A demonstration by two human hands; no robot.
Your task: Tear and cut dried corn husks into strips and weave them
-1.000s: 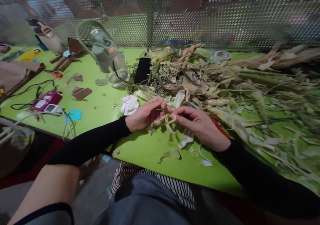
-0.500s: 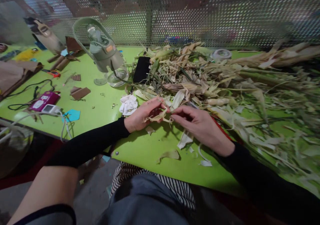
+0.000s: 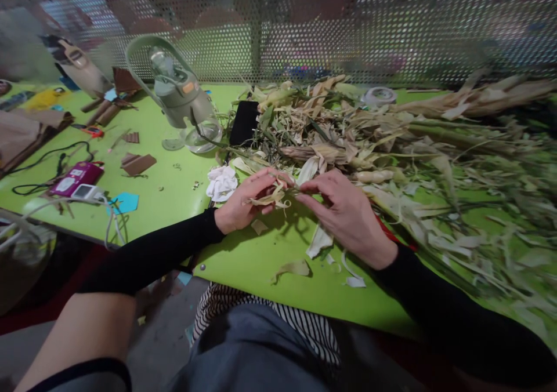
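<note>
My left hand [image 3: 246, 200] and my right hand [image 3: 343, 212] meet over the near part of the green table [image 3: 256, 264]. Both pinch the same small twist of pale dried corn husk strips [image 3: 272, 196] between thumb and fingers. The husk piece hangs just above the tabletop. Right behind my hands lies a big heap of dried corn husks and stalks [image 3: 374, 137]. Both forearms wear black sleeves.
Torn husk scraps [image 3: 296, 268] lie near the front edge. A crumpled white tissue [image 3: 221, 182] sits left of my hands. Farther left stand a grey-green desk fan [image 3: 178, 93], a black pouch [image 3: 244, 122], a pink device [image 3: 76, 177] with cables and a tape roll [image 3: 379, 96].
Both hands have shifted slightly away from me and closer to the heap, still working the husk strips. The strips look more bunched between the fingers.
</note>
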